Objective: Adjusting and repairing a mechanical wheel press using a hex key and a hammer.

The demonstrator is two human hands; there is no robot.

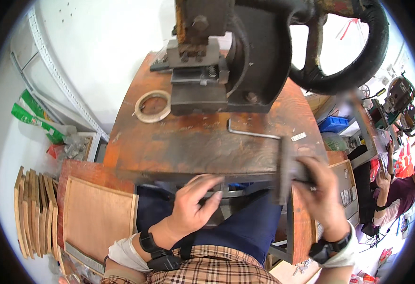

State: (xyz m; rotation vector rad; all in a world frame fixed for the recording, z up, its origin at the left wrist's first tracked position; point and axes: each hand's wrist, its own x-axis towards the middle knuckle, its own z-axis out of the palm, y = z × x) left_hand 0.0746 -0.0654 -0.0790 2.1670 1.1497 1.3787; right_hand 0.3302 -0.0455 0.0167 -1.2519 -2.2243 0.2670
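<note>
Nearest the person, below the bench (pixel 193 146), the left hand (pixel 195 203) lies just under the bench's front edge. Its fingers are loosely curled and spread and close on nothing that shows. It looks idle, or steadying.

At the bench's front right corner, the right hand (pixel 318 191) is clenched around a grey metal bar (pixel 285 168). The bar stands roughly upright against the bench edge and is blurred, so its exact shape cannot be told. The blur suggests the bar is in motion. The step in hand seems to be bringing the bar up to or away from the bench top with a full fist grip.

On the bench just beyond the bar lie a hex key (pixel 252 133) and a small metal tag (pixel 298 137). Setting the bar down flat would call for clearing both, and the free left hand is close enough to guide it.

Left of the bench, low down, lean plywood boards (pixel 96 215).

Farther back on the bench, a tape ring (pixel 153 106) lies to the left. At the far side stands the press (pixel 226 61), and its handwheel (pixel 358 52) overhangs the right rear corner. Feeding the bar to the press would call for a reach across the whole bench top.

Right of the bench, another person (pixel 399 189) sits well apart.
</note>
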